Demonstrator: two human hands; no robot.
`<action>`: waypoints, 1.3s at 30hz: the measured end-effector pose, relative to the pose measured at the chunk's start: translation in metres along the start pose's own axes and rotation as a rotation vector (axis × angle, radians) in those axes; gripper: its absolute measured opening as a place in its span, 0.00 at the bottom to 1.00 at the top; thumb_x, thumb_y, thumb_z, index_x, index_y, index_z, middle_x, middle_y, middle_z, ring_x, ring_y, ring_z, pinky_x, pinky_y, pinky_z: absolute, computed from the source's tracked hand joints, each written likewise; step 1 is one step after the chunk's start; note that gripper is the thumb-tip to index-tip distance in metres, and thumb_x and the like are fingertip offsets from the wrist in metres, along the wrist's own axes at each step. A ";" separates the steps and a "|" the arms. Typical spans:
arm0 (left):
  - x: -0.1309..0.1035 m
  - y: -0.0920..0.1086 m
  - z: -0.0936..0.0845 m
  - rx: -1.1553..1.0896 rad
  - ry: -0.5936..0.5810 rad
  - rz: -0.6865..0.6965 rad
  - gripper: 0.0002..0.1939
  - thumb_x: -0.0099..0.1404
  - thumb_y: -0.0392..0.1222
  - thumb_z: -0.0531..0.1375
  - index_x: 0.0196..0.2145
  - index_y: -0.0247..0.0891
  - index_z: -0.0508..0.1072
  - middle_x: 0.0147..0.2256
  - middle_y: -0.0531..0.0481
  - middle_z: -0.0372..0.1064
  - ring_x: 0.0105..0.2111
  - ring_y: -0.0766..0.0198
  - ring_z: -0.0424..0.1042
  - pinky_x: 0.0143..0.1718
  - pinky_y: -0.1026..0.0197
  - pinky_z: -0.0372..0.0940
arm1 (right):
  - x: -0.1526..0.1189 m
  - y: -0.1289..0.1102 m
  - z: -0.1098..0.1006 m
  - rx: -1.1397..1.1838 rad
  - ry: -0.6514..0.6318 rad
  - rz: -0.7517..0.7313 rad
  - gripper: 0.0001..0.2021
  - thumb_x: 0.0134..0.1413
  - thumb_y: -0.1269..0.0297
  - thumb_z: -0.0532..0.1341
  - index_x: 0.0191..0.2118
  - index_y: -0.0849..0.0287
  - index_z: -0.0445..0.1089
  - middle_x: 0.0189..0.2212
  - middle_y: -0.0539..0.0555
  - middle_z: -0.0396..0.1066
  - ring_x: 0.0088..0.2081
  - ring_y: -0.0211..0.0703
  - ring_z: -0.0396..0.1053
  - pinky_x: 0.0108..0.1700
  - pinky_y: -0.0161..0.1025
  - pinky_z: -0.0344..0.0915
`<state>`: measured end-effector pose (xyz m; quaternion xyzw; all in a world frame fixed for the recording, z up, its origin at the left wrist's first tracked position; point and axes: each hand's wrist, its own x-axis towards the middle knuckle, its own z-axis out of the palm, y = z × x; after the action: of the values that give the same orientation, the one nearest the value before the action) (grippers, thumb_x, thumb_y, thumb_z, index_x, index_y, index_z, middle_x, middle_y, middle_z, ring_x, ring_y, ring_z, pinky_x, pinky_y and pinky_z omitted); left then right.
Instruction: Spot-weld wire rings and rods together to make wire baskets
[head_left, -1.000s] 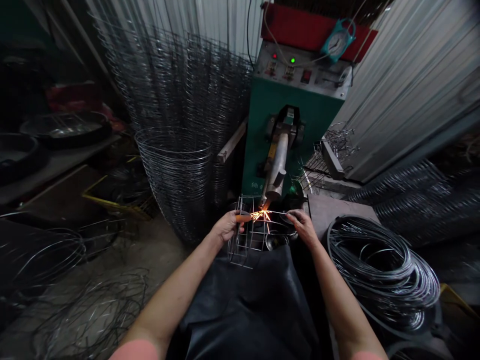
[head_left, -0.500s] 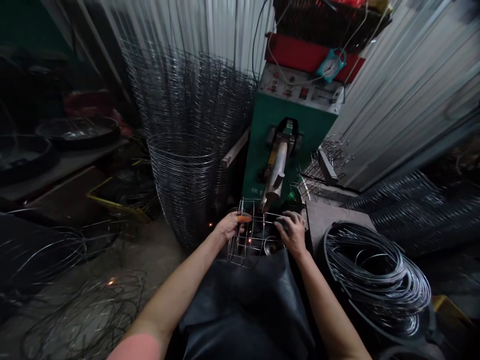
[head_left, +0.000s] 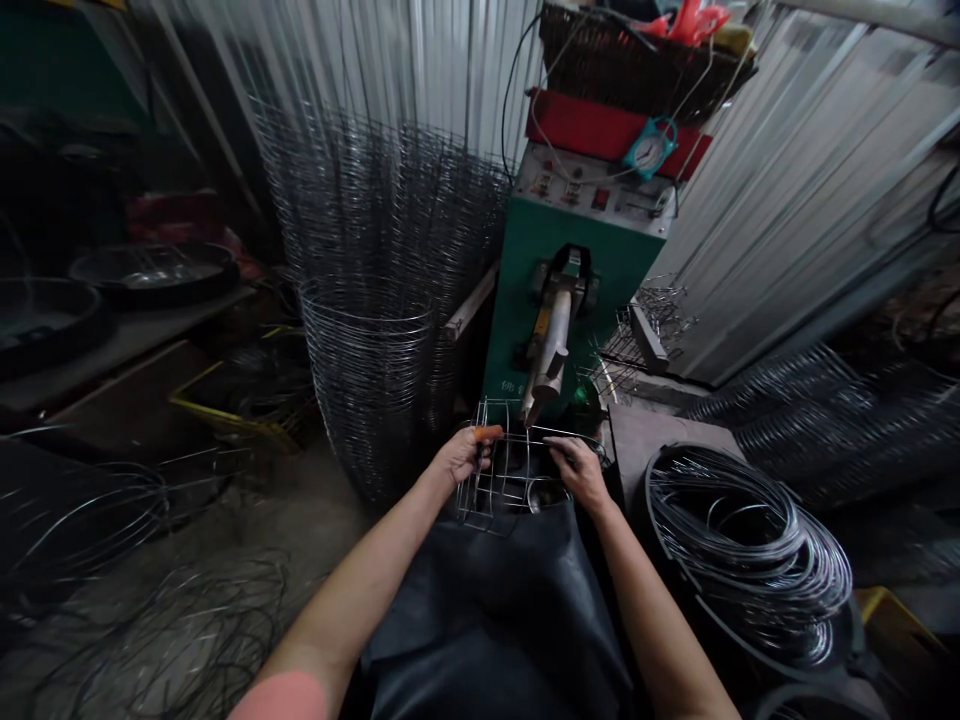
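Note:
A small wire basket frame (head_left: 501, 478) sits over my lap just under the electrode arm (head_left: 550, 355) of a green spot-welding machine (head_left: 570, 250). My left hand (head_left: 463, 456) grips the frame's left side, with an orange cover on its thumb. My right hand (head_left: 576, 466) holds the wire rim on the frame's right side, fingers curled over it. No sparks show at the electrode tip. A dark apron (head_left: 495, 610) covers my lap below the frame.
A tall stack of wire mesh cylinders (head_left: 371, 370) stands left of the machine. A big coil of wire (head_left: 746, 545) lies at my right. Loose wire loops (head_left: 150, 590) cover the floor at left. Corrugated metal walls close the back and right.
Sparks flew at the electrode a second ago and have stopped. My right hand has shifted left along the rim, and the view has tilted upward.

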<state>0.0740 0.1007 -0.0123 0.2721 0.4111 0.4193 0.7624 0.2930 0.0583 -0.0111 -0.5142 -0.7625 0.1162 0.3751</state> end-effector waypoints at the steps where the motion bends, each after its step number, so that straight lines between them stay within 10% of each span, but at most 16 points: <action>1: 0.000 -0.001 0.000 -0.003 0.008 0.012 0.16 0.37 0.39 0.69 0.24 0.32 0.69 0.18 0.58 0.57 0.16 0.76 0.53 0.15 0.70 0.47 | -0.002 0.004 -0.003 -0.035 0.011 0.004 0.11 0.57 0.60 0.54 0.41 0.51 0.72 0.36 0.54 0.72 0.40 0.46 0.67 0.43 0.45 0.63; 14: 0.001 0.001 0.002 -0.026 0.058 0.141 0.20 0.35 0.38 0.71 0.26 0.34 0.67 0.17 0.60 0.55 0.14 0.78 0.50 0.14 0.72 0.40 | -0.007 0.038 -0.004 -0.080 0.162 0.081 0.10 0.55 0.55 0.56 0.32 0.51 0.73 0.47 0.54 0.65 0.50 0.53 0.55 0.52 0.55 0.55; 39: 0.021 0.006 0.008 -0.065 0.034 0.131 0.17 0.36 0.36 0.70 0.24 0.33 0.67 0.16 0.61 0.54 0.13 0.80 0.45 0.13 0.71 0.37 | 0.007 0.053 -0.014 -0.008 0.063 0.136 0.14 0.56 0.53 0.54 0.31 0.54 0.72 0.48 0.53 0.67 0.49 0.53 0.55 0.54 0.53 0.51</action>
<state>0.0845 0.1212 -0.0123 0.2664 0.3916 0.4857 0.7347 0.3379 0.0847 -0.0280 -0.5696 -0.7141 0.1223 0.3880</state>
